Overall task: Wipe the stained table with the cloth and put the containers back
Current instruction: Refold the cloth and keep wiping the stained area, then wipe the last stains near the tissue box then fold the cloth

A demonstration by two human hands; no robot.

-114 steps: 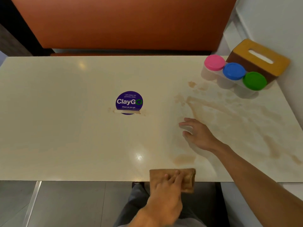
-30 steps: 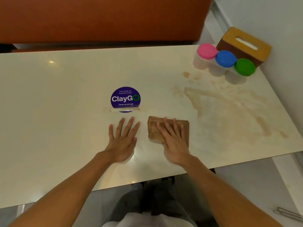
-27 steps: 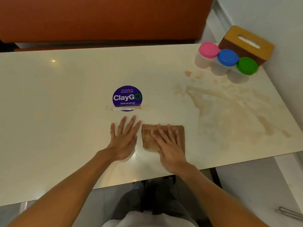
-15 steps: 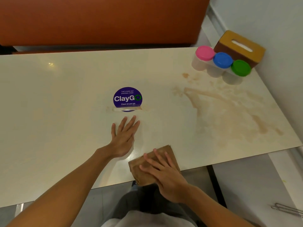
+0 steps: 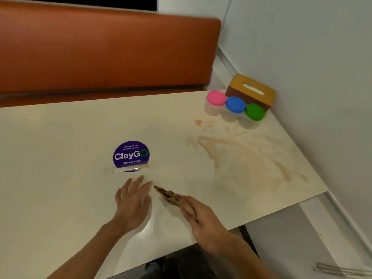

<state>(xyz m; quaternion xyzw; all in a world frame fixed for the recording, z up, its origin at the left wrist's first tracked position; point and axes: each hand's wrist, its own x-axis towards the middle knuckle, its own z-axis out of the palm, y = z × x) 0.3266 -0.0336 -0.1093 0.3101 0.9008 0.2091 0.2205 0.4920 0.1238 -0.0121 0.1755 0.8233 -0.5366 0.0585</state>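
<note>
Your right fingers (image 5: 188, 211) are closed around the cloth (image 5: 171, 196); the right hand (image 5: 203, 224) is turned on edge above the table (image 5: 60, 158), and the brown cloth sticks out bunched toward 11 o'clock, its tip near your left fingertips. Whether the cloth touches the tabletop, you cannot tell from here. Your left fingers (image 5: 138, 185) lie spread and flat, holding nothing; the left hand (image 5: 132, 202) presses palm-down on the table just beside the cloth, at its 9 o'clock.

At 12 o'clock from the left hand sits a round purple sticker (image 5: 131, 156) reading "ClayGo", with a pale strip across its lower edge.

The stain (image 5: 245, 160), a broad tan smear, spreads at 2 o'clock from your right hand, well apart from the cloth, with a small spot (image 5: 198, 122) beyond it.

Farther out at 1 o'clock, in the table's far corner, stand three containers in a row, touching: pink lid (image 5: 216, 97), blue lid (image 5: 235, 104), green lid (image 5: 255, 111). A tissue box (image 5: 252, 90) stands just behind them by the wall (image 5: 312, 67).

An orange bench back (image 5: 100, 51) runs along the far side.
</note>
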